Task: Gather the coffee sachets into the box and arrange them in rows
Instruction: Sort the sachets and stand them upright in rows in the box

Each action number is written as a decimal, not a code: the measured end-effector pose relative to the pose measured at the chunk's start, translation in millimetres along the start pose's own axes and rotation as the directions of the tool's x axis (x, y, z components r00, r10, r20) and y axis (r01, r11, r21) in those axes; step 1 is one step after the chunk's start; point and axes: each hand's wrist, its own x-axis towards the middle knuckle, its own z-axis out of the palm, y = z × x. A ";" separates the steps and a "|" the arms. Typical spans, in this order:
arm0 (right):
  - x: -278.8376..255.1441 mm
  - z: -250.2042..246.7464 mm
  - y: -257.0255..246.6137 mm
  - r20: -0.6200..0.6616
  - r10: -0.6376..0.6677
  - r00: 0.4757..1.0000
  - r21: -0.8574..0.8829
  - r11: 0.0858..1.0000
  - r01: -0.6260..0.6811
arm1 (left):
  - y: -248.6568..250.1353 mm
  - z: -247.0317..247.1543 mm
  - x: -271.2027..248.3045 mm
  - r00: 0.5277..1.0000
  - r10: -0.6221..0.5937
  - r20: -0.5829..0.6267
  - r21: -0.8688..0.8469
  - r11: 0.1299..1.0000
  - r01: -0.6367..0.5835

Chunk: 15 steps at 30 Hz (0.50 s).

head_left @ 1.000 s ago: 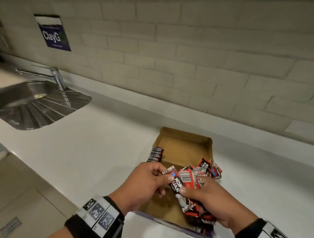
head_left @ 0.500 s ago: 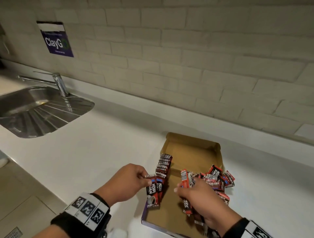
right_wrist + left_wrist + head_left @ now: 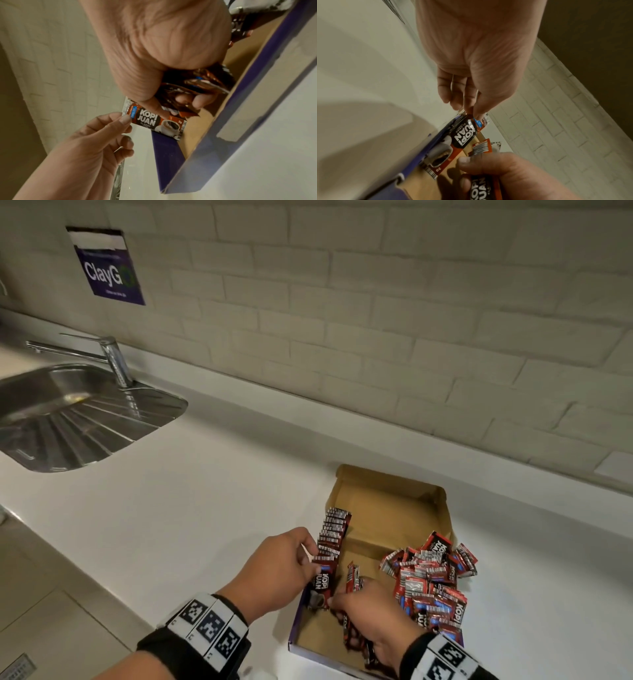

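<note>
Left hand (image 3: 277, 570) sits low and centre in my head view, thumb and forefinger pinched on the top corner of one sachet (image 3: 320, 583) that stands on end at the box's (image 3: 387, 508) left wall. Just above it in the frame, a neat row of sachets (image 3: 334, 532) runs along that same wall, packed edge to edge. From the right wrist view I read the label on the pinched sachet, Kopi Juan, with a coffee cup printed on it. My right hand (image 3: 370, 614) is down in the lower part of the box, fingers curled tight round a bundle of sachets (image 3: 197, 86), and its thumb presses on the face of the sachet held by the left. A loose heap of sachets (image 3: 431, 580) spills over the right side of the box, a few hanging past its wall. The box rests on the white counter (image 3: 205, 491); sink (image 3: 68, 412) and tap (image 3: 109, 354) at the left edge, a purple sign (image 3: 109, 268) on the brick wall upper left
</note>
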 end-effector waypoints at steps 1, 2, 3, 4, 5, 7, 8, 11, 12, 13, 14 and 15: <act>0.3 0.4 0.6 0.002 0.010 1.000 -0.004 1.000 -0.010 | -0.6 0.1 -0.4 1.000 -0.005 -0.010 -0.014 1.000 0.005; 0.4 0.1 0.5 0.005 0.017 1.000 -0.009 1.000 -0.017 | -1.2 -0.1 -0.6 1.000 -0.009 -0.020 -0.025 1.000 0.009; 1.0 0.0 0.8 0.009 0.020 1.000 -0.010 1.000 -0.020 | -2.4 -0.1 -0.9 1.000 -0.013 -0.028 -0.031 0.999 0.012; 2.3 0.0 1.9 0.012 0.023 1.000 -0.008 1.000 -0.023 | -3.6 0.0 -1.4 0.999 -0.015 -0.034 -0.032 0.999 0.014; 3.5 0.3 2.5 0.017 0.028 0.999 -0.002 1.000 -0.028 | -5.0 0.0 -1.9 0.999 -0.020 -0.039 -0.032 0.999 0.019; 5.0 0.9 2.7 0.026 0.034 0.999 0.008 0.999 -0.034 | -7.9 -0.1 -4.0 0.998 -0.036 -0.046 -0.042 0.999 0.034; 5.4 0.8 3.0 0.027 0.031 0.999 0.006 1.000 -0.031 | -9.2 0.3 -5.4 0.998 -0.045 -0.043 -0.052 0.998 0.043; 6.3 0.5 1.8 0.025 0.005 1.000 -0.021 1.000 -0.004 | -12.4 2.8 -11.2 0.997 -0.073 -0.009 -0.070 0.995 0.072; 6.1 0.8 2.2 0.026 0.000 1.000 -0.026 1.000 0.001 | -14.1 4.4 -13.6 0.996 -0.085 0.003 -0.077 0.993 0.085; 5.9 1.5 2.4 0.029 0.002 1.000 -0.025 1.000 -0.001 | -16.3 6.2 -16.1 0.995 -0.098 0.013 -0.087 0.991 0.098; 5.6 2.1 2.7 0.034 0.008 0.999 -0.022 1.000 -0.007 | -18.3 7.9 -18.4 0.994 -0.108 0.019 -0.095 0.989 0.109; 5.4 3.1 3.2 0.042 0.017 0.999 -0.019 1.000 -0.016 | -20.7 9.7 -20.6 0.993 -0.119 0.024 -0.100 0.988 0.121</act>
